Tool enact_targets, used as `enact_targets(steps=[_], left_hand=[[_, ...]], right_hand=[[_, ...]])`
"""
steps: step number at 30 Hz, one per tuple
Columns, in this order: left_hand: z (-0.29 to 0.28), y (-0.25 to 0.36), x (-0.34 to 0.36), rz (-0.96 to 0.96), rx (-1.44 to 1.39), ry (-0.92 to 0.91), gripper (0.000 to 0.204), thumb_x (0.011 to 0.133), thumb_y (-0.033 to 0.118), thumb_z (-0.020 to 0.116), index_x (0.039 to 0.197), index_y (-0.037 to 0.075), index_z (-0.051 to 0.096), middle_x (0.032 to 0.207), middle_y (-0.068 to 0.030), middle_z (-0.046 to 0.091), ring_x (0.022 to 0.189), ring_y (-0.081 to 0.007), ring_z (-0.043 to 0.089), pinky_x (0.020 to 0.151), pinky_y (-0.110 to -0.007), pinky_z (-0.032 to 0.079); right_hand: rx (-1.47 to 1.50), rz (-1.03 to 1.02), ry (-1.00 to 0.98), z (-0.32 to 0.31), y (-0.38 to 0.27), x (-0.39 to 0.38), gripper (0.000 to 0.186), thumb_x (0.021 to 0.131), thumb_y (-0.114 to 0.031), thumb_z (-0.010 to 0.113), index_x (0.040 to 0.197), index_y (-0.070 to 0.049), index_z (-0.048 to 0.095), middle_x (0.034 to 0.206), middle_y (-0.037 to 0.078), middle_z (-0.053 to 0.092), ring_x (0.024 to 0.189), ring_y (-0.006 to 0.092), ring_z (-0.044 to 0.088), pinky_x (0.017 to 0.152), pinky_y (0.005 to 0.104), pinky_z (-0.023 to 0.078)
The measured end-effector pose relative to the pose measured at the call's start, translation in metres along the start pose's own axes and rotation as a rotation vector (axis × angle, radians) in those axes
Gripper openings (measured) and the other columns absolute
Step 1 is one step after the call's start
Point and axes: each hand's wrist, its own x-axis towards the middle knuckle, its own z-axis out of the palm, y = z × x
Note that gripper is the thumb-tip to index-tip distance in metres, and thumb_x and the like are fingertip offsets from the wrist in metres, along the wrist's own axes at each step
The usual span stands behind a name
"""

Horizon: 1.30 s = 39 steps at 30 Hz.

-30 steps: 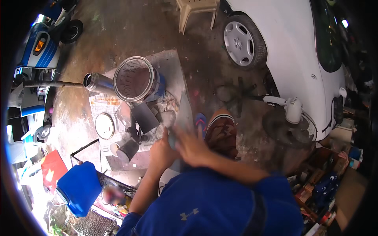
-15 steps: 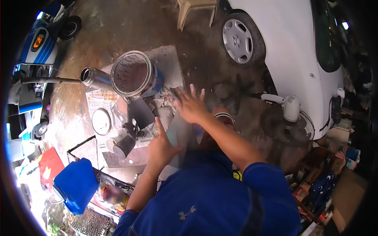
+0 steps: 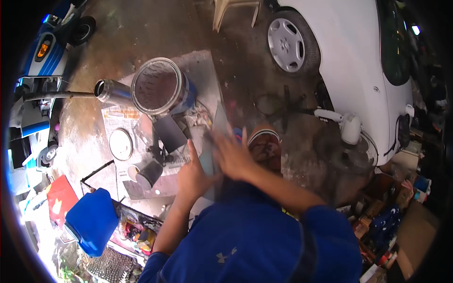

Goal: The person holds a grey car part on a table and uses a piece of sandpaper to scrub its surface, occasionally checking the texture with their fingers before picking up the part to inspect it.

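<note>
A smooth grey-green panel [image 3: 220, 123] lies slanted in front of me, close to my legs. My left hand [image 3: 191, 178] rests at its left edge, index finger stretched up and thumb spread across it; the other fingers are hard to see. Over the panel is my right hand [image 3: 233, 158], smeared by motion, with its fingers spread and flat. A small dark piece shows at its fingertips, too blurred to name. Left of the panel, a dark square sheet [image 3: 170, 134] lies on the newspaper [image 3: 113, 120].
A large open paint can [image 3: 181, 92], a metal cylinder [image 3: 114, 93], a round lid [image 3: 121, 144] and a tipped grey cup [image 3: 149, 175] stand around the newspaper. A fan [image 3: 350, 129] and a white car [image 3: 349, 52] are at right; a blue container [image 3: 92, 221] is at lower left.
My right hand has slid down the panel toward my body, uncovering the panel's upper part. My left hand stays in nearly the same place.
</note>
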Motion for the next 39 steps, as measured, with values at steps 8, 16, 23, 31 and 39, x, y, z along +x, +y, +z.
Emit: enact_targets(steps=[8, 16, 23, 31, 39], left_hand=[[-0.003, 0.006, 0.004, -0.037, 0.047, -0.018, 0.142, 0.065, 0.04, 0.091, 0.159, -0.011, -0.003, 0.081, -0.0255, 0.072, 0.072, -0.0423, 0.072, 0.065, -0.047, 0.058], [0.007, 0.0, -0.007, -0.057, -0.013, 0.036, 0.141, 0.059, 0.032, 0.092, 0.16, -0.009, 0.002, 0.083, -0.0273, 0.072, 0.076, -0.0442, 0.072, 0.069, -0.048, 0.059], [-0.005, 0.011, 0.002, -0.029, 0.013, -0.004, 0.138, 0.066, 0.035, 0.089, 0.159, -0.008, -0.004, 0.081, -0.0262, 0.072, 0.072, -0.0427, 0.072, 0.065, -0.049, 0.058], [-0.005, 0.014, 0.005, -0.026, 0.048, 0.007, 0.137, 0.065, 0.037, 0.088, 0.16, -0.009, -0.001, 0.081, -0.0245, 0.072, 0.072, -0.0425, 0.072, 0.065, -0.048, 0.058], [-0.002, 0.012, 0.004, 0.001, 0.05, 0.02, 0.137, 0.068, 0.039, 0.088, 0.159, -0.01, -0.002, 0.081, -0.0243, 0.072, 0.07, -0.0428, 0.071, 0.064, -0.048, 0.058]], right_hand=[[-0.06, -0.02, 0.03, -0.008, -0.022, -0.005, 0.061, 0.107, -0.042, 0.042, 0.154, -0.002, 0.044, 0.163, 0.013, 0.039, 0.154, 0.0413, 0.024, 0.113, 0.0807, 0.011], [-0.114, 0.02, 0.034, -0.013, -0.024, 0.003, 0.064, 0.105, -0.043, 0.044, 0.153, 0.001, 0.043, 0.162, 0.016, 0.04, 0.154, 0.0403, 0.025, 0.108, 0.0842, 0.012], [-0.175, -0.023, 0.017, -0.013, -0.021, -0.001, 0.067, 0.104, -0.044, 0.046, 0.153, 0.002, 0.043, 0.163, 0.014, 0.038, 0.154, 0.0399, 0.026, 0.108, 0.0854, 0.009], [-0.221, 0.013, 0.023, -0.018, -0.005, 0.012, 0.067, 0.105, -0.045, 0.044, 0.157, -0.002, 0.038, 0.166, 0.015, 0.033, 0.154, 0.0419, 0.024, 0.11, 0.0828, 0.012], [-0.213, 0.053, 0.005, -0.01, 0.012, 0.027, 0.068, 0.105, -0.047, 0.043, 0.158, -0.006, 0.037, 0.168, 0.013, 0.029, 0.155, 0.0421, 0.022, 0.11, 0.0834, 0.01]])
